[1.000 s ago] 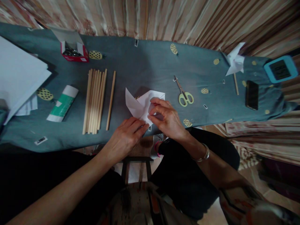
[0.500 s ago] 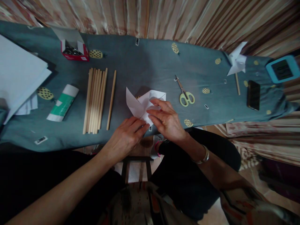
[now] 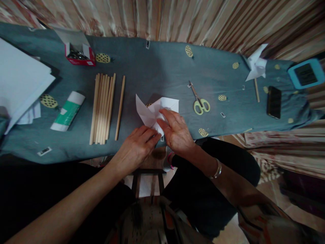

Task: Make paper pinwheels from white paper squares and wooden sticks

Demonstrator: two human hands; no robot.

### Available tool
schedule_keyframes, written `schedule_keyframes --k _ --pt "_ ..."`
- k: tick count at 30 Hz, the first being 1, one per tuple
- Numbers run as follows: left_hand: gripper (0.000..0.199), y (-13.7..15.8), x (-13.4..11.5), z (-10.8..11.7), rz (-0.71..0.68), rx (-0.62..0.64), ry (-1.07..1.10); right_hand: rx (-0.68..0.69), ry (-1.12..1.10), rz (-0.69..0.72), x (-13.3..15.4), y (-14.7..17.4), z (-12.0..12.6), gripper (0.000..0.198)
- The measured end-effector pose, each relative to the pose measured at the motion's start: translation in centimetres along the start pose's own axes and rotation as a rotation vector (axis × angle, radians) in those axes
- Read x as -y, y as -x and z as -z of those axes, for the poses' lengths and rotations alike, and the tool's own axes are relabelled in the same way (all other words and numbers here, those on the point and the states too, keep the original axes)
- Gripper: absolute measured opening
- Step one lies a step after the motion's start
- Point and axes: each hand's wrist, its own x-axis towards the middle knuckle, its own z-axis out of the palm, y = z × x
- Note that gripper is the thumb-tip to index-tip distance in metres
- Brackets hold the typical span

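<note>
Now the right hand [image 3: 176, 132] has flattened, fingers together, onto the folded white paper [image 3: 156, 112] at the table's near edge; left hand [image 3: 137, 147] pins its corner. Sticks [image 3: 103, 108] lie left, scissors [image 3: 200, 103] right.

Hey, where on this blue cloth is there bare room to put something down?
The widest bare patch lies behind the folded paper, between the red box and the scissors. A smaller one sits between the scissors and the phone. It is crowded on the left, around the wooden sticks, glue stick and paper stack, and where both hands press the paper.
</note>
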Motion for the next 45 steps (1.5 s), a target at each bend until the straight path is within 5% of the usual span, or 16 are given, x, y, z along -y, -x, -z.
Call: schedule_keyframes --k 13,26,35,45 --pt "0.019 -0.3 0.0 -0.3 -0.027 -0.041 -0.056 0.058 -0.249 -0.095 -0.9 -0.5 1.0 0.035" --pt "0.017 -0.7 -0.1 0.1 -0.035 -0.020 -0.131 0.116 -0.104 -0.019 0.8 -0.6 0.0 0.034" --pt "0.014 -0.7 -0.1 0.1 -0.060 -0.012 -0.196 -0.028 -0.197 -0.233 -3.9 -2.8 2.4 0.039" --pt "0.015 -0.8 -0.3 0.9 -0.094 -0.012 -0.208 0.087 -0.212 -0.236 -7.3 -4.6 2.7 0.029"
